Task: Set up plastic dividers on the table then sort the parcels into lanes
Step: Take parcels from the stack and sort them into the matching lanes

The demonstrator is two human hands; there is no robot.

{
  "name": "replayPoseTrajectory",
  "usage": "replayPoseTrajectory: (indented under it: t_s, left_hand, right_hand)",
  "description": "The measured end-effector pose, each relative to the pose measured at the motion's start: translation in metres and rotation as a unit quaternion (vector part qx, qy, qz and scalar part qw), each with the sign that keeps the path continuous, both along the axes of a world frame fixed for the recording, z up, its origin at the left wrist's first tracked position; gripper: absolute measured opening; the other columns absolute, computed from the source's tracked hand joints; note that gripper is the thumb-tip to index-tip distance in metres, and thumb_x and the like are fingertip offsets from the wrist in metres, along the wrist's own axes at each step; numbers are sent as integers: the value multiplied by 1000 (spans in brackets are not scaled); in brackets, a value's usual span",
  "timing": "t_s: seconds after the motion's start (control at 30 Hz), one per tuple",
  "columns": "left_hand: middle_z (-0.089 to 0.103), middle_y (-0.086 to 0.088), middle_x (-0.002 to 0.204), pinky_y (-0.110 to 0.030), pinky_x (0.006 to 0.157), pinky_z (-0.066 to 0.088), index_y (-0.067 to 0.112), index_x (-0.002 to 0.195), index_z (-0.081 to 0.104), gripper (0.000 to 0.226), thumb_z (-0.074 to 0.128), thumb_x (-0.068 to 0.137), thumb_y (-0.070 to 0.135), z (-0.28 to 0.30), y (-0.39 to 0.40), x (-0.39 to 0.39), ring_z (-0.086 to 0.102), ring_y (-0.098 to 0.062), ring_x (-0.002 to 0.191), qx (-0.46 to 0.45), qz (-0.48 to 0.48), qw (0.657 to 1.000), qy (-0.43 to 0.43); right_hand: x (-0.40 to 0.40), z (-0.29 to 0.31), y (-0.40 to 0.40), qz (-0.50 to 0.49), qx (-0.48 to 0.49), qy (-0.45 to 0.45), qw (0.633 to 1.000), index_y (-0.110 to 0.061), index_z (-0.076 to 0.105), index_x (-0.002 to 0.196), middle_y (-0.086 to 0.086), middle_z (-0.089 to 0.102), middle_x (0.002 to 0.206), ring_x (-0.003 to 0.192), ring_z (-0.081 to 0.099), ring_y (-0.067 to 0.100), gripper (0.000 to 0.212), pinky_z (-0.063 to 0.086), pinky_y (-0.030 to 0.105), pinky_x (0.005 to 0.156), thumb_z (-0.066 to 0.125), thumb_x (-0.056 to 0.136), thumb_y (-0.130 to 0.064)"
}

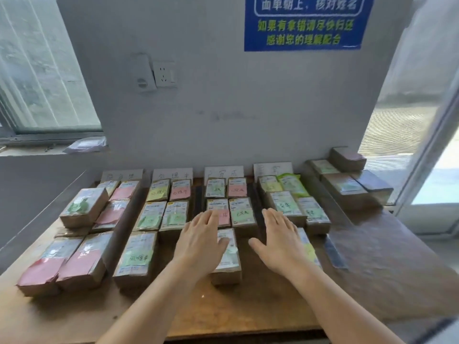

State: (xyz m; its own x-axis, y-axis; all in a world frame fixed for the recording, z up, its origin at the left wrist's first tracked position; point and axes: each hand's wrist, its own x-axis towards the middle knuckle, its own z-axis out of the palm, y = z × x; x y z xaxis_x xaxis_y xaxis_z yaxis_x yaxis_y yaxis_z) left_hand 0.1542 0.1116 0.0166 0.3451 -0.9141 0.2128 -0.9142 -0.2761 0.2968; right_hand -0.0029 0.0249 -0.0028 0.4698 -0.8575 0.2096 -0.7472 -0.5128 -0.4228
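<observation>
Front parcel lies in the 3rd lane, long axis running away from the person toward the wall, label up. It's partly under the left hand, the nearer one; right hand is just beside. Both flat, fingers spread, gripping nothing; contact w/ parcel unclear.

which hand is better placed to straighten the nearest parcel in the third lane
Left. The left hand already lies open over that parcel; the right hand hovers beside it, over the next lane.
</observation>
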Motion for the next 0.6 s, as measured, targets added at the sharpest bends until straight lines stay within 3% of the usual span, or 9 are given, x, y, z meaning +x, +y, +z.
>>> replayPoseTrajectory:
  t_s: [0.6]
  left_hand:
    - [25,3,155,-36,115,21,22,152,14,71,49,94,43,-6,-133,-228,22,-16,142,-3,-103,994,32]
  right_hand:
    - [-242,10,-103,-83,42,13,996,-19,13,152,-2,10,160,146,2,15,77,5,35,117,50,91,-47]
